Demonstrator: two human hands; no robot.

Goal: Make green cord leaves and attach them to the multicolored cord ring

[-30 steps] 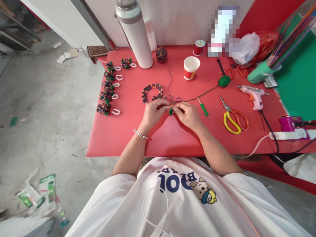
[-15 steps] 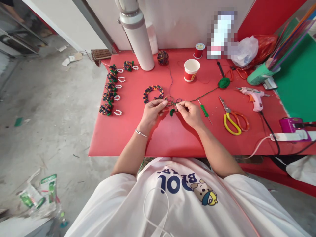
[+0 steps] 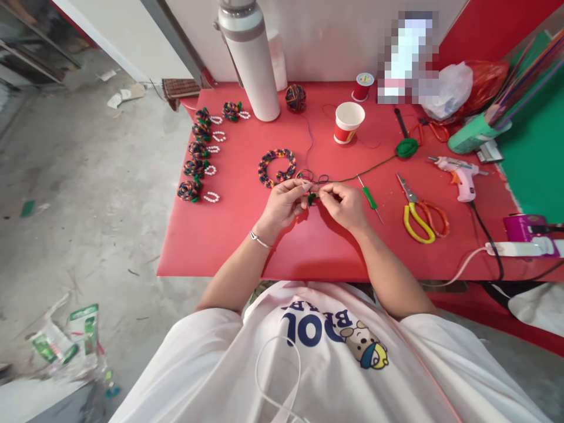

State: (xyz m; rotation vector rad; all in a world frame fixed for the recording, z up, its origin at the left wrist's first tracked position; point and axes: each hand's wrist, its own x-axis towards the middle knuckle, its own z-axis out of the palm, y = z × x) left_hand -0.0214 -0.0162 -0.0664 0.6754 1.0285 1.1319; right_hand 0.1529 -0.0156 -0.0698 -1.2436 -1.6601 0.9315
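My left hand pinches thin yarn between thumb and fingertips. Close beside it, my right hand is closed in a pinch on the yarn too, fingertips almost meeting the left ones. A small dark green yarn piece hangs between the hands, partly hidden by fingers. Green yarn runs right to a small wound bundle of green yarn. Just behind my left hand lies a multicoloured crocheted strip curved into a ring. A green-handled crochet hook rests right of my right hand.
Several multicoloured yarn rosettes with white bead loops line the table's left side. Behind stand a white bottle, a yarn ball, a paper cup and a thread spool. Scissors and a glue gun lie right.
My hands have drawn closer together, the left moving right. The green piece now sits more behind the fingers. The whole view has shifted slightly.
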